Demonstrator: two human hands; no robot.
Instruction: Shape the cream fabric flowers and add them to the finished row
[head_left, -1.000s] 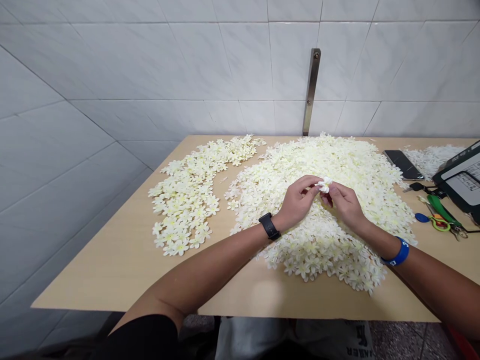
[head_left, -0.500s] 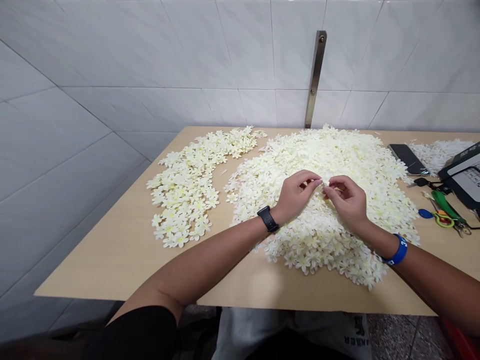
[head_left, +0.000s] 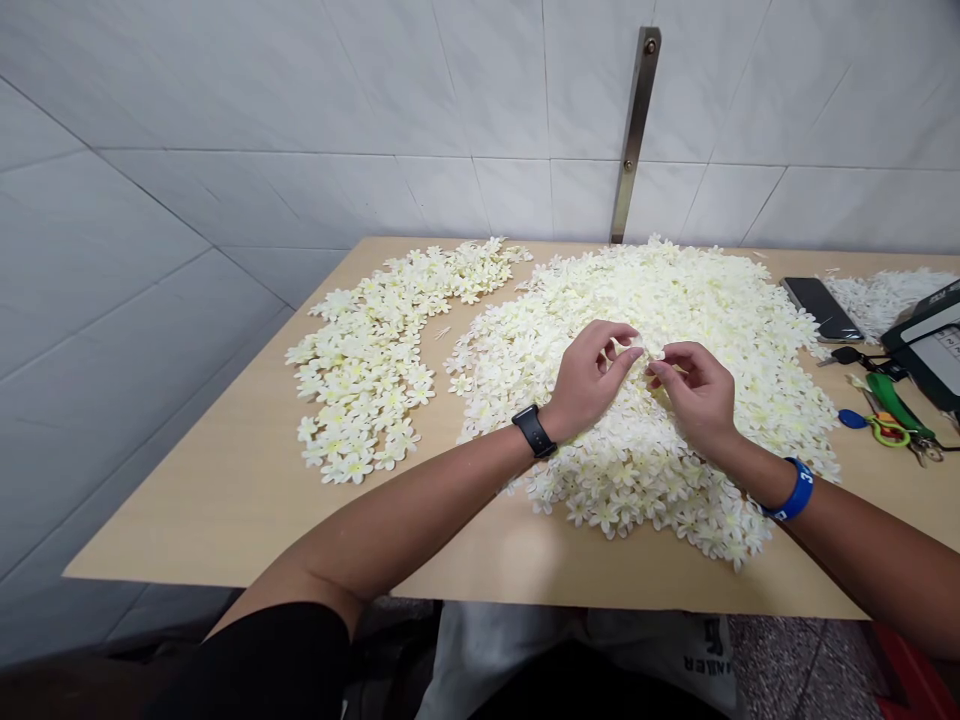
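Note:
Over a large pile of white artificial flowers (head_left: pixel 645 490) with pale yellow centres, both hands work close together. My left hand (head_left: pixel 596 372), with a black watch on its wrist, pinches thumb against fingers; what lies in the pinch blends with the white pile behind. Just to its right, my right hand (head_left: pixel 694 390) is closed at the fingertips on what looks like a small white artificial flower (head_left: pixel 658 356), partly hidden. A blue band (head_left: pixel 796 492) circles the right wrist. The fingertips of the two hands are a small gap apart.
A second, smaller band of flowers (head_left: pixel 360 380) lies on the left of the tan table (head_left: pixel 225 510). At right are a phone (head_left: pixel 823 308), a heap of small white pieces (head_left: pixel 892 300), keys with green and blue tags (head_left: pixel 892 410) and a dark box (head_left: pixel 930 340). Tiled wall behind.
The view has tilted down slightly, so the scene sits a little higher. My fingertips have drawn slightly apart; both hands stay over the large pile.

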